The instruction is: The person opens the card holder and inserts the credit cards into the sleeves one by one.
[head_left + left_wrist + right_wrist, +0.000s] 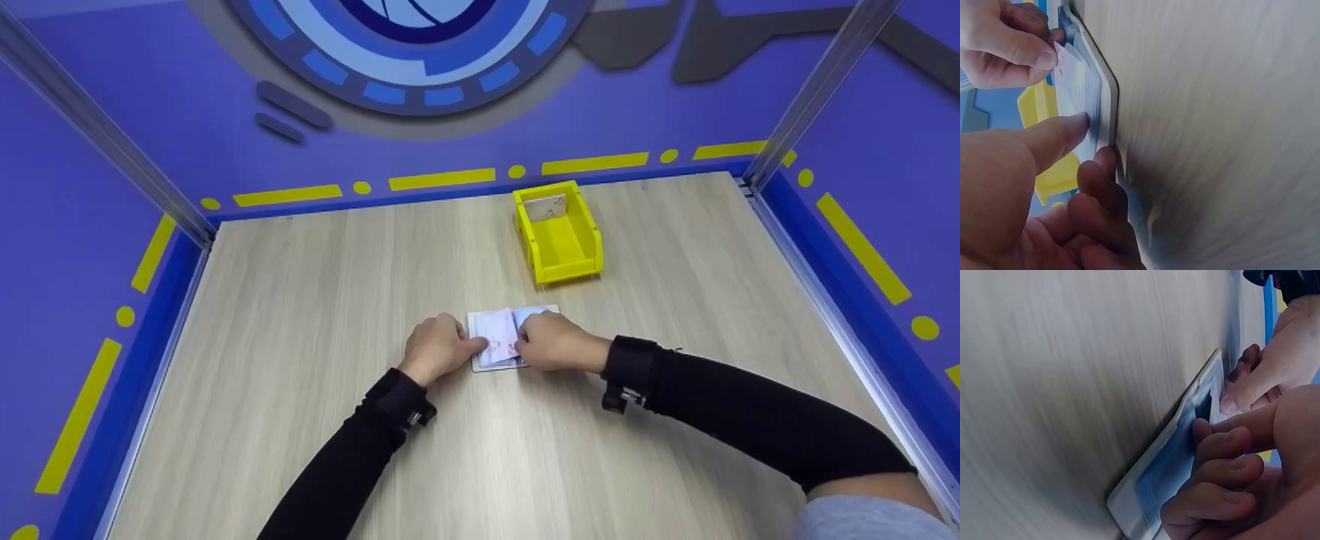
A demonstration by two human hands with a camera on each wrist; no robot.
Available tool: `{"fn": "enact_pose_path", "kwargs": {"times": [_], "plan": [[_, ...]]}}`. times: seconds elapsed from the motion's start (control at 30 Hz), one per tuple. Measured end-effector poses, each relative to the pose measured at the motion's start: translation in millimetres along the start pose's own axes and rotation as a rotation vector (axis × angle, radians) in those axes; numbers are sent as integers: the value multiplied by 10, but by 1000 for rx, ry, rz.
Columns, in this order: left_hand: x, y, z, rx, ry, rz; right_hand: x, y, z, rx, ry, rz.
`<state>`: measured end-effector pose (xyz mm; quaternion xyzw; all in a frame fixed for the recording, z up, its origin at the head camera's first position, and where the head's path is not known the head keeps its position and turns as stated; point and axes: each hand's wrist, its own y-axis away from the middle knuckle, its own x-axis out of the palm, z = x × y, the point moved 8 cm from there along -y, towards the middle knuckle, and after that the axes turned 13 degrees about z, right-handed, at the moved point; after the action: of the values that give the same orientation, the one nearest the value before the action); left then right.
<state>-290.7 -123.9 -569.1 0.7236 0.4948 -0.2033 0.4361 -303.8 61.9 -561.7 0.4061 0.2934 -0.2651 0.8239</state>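
A thin, flat booklet (487, 365) with a pale border and bluish inside lies open on the table. Across its left part is a small pinkish-white paper slip (495, 334). My left hand (437, 346) pinches the booklet's left edge, thumb on top and index finger at the rim, as the left wrist view shows. From the other side, my right hand (553, 342) pinches the slip's right edge between thumb and index finger. In the right wrist view that hand (1230, 467) covers part of the booklet's blue inside (1168, 472), its other fingers curled in.
A yellow open-front bin (568, 271) stands behind the booklet, slightly right, with a pale printed card (545, 208) against its back wall. Blue panels (420, 161) with metal corner posts (817, 97) enclose the wooden table (300, 337) at the back and sides.
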Motion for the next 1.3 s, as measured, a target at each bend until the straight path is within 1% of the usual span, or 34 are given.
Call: {"fn": "enact_pose_path", "kwargs": {"times": [0.2, 0.53, 0.83, 1.03, 1.17, 1.3], "plan": [[-1, -3, 1, -15, -2, 0, 35, -31, 52, 4, 32, 15], [-6, 1, -5, -34, 1, 7, 50, -42, 114, 5, 55, 31], [2, -6, 8, -31, 1, 6, 21, -25, 178, 7, 102, -11], [-22, 5, 0, -3, 2, -17, -8, -31, 199, -35, 129, -48], [-29, 6, 0, -6, 2, -13, -45, -24, 179, -39, 108, -49], [-37, 8, 3, -15, 5, -4, -153, -13, 144, -24, 82, -48]]}}
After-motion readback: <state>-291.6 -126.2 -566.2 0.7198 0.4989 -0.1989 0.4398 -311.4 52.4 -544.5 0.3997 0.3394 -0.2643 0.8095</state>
